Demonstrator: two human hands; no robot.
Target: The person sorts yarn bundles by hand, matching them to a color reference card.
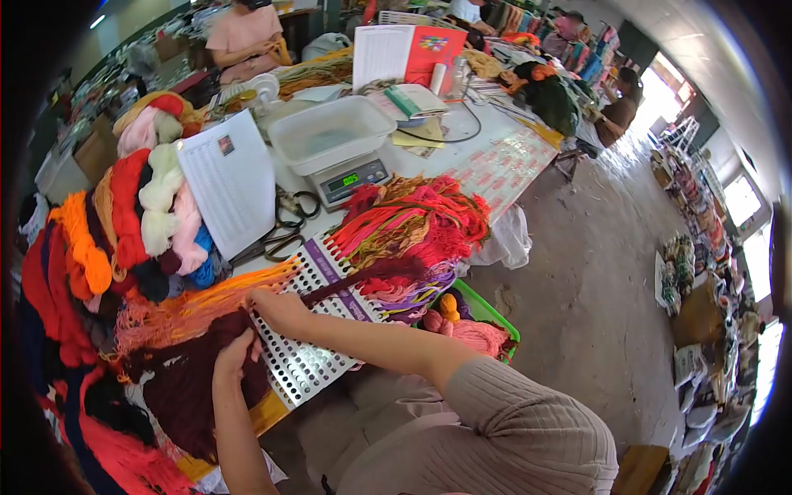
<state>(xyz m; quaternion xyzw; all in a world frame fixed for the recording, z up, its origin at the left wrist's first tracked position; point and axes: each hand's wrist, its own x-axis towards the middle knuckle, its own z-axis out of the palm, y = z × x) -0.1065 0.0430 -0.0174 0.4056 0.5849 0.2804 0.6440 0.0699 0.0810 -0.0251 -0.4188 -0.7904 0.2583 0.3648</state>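
Observation:
My left hand is closed on a thick bundle of dark maroon yarn that hangs over the table's front edge. Just beyond it, my right hand pinches at the same yarn, its fingertips partly hidden. Both hands are over the left side of a white board punched with rows of round holes. Orange threads are looped along the board's far left part, and a dark maroon strand lies across it. Red, pink and green threads spread from its right edge.
Coloured yarn skeins heap up at left. A printed sheet, black scissors and a digital scale bearing a plastic tub stand beyond the board. A green basket holds yarn balls. Other people sit farther back.

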